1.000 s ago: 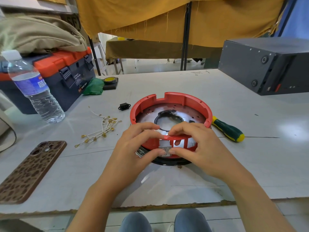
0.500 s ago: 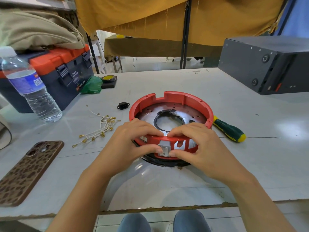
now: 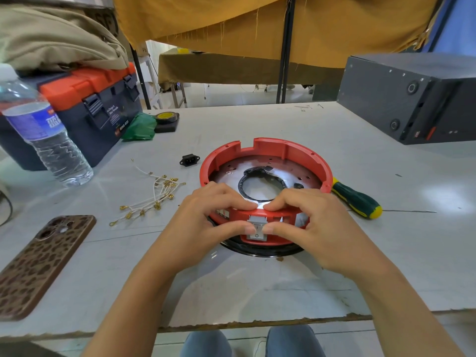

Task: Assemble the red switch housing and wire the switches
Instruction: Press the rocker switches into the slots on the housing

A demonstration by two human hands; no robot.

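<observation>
The round red switch housing (image 3: 280, 150) sits on the grey table (image 3: 257, 287) in front of me, a metal plate with a black ring inside it. A white rocker switch (image 3: 256, 235) sits in a slot of its near wall. My left hand (image 3: 206, 222) and my right hand (image 3: 314, 222) both grip the near rim, fingers curled over the top edge and thumbs pressing on the switch face. A bundle of white wires with gold terminals (image 3: 152, 199) lies to the left of the housing. A small black socket part (image 3: 189, 160) lies behind the wires.
A green-handled screwdriver (image 3: 356, 200) lies right of the housing. A water bottle (image 3: 43, 135), an orange-lidded toolbox (image 3: 85, 104), a green bag (image 3: 140, 127) and a tape measure (image 3: 167, 118) stand at the left. A patterned phone (image 3: 38, 264) lies near left. A dark metal box (image 3: 412, 96) stands far right.
The switch, held against the outside of the near wall one second ago, now sits in its slot. Both thumbs have closed onto its face.
</observation>
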